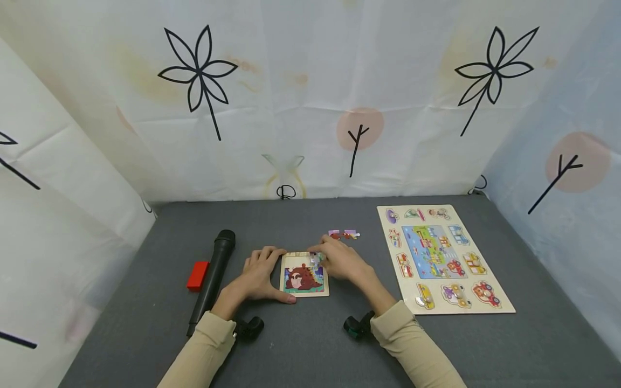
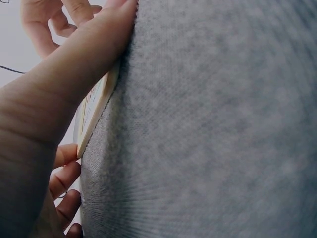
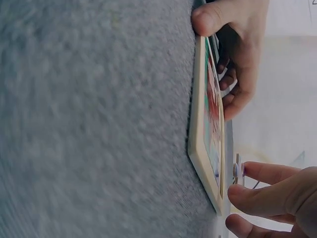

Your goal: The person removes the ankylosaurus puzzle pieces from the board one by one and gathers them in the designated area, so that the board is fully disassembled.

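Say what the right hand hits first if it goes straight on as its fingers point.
Likely the small puzzle board, with the puzzle piece that the right hand pinches touching first; the gap is unclear. Left hand probably next.

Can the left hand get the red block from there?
Probably yes: the left hand is close, but the mic lies between it and the red block, so it might have to leave the puzzle and reach over.

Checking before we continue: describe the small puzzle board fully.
The small puzzle board looks wooden, pale-rimmed, showing a reddish-brown creature; its upper left looks unfilled. It lies flat on the gray table. The left hand grips its left side; the right hand holds a piece over its upper right.
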The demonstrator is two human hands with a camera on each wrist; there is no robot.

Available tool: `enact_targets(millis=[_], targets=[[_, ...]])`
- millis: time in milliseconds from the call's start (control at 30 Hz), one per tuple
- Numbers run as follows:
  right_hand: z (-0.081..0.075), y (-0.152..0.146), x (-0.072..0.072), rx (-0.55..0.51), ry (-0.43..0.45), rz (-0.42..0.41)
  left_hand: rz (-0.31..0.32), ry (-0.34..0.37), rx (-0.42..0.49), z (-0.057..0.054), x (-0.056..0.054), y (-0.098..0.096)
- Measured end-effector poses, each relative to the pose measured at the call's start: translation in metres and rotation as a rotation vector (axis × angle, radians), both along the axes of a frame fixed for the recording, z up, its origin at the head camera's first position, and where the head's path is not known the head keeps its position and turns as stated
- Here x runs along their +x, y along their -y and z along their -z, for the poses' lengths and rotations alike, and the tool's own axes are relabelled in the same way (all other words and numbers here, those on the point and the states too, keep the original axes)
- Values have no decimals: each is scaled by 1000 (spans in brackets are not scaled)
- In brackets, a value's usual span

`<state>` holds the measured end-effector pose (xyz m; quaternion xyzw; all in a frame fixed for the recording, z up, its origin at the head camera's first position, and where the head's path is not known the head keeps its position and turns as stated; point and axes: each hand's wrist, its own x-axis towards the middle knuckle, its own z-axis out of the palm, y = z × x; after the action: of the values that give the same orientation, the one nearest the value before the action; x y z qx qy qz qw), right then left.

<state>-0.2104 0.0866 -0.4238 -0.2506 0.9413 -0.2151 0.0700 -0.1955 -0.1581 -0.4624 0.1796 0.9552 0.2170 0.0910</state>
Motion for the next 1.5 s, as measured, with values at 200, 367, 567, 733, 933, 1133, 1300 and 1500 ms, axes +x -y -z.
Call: enact_targets(millis=[200,367,567,733,933,1133,1300,1500], targets=[[-1,-11,-3,25,-19,17,-3,-3,-1,1,0,1],[-3,-26,-8,36,-10,45,-5,-2,0,0,1,1],[-9,-48,-19,62,-1,86,-5,1,-2,0,2,1],[-14,-69,-28,42,-12,103,-5,-1,2,0,2,1],[-14,-90,-38,36,2,136,-7,-2,-2,1,1,1],[-11,-101,-44,85,-16,149,-10,-8,5,2,1,0],[-8,-103,-47,99,-14,162,-9,-8,6,2,1,0],[-4,-104,-52,114,21,202,-8,-2,4,2,1,0]])
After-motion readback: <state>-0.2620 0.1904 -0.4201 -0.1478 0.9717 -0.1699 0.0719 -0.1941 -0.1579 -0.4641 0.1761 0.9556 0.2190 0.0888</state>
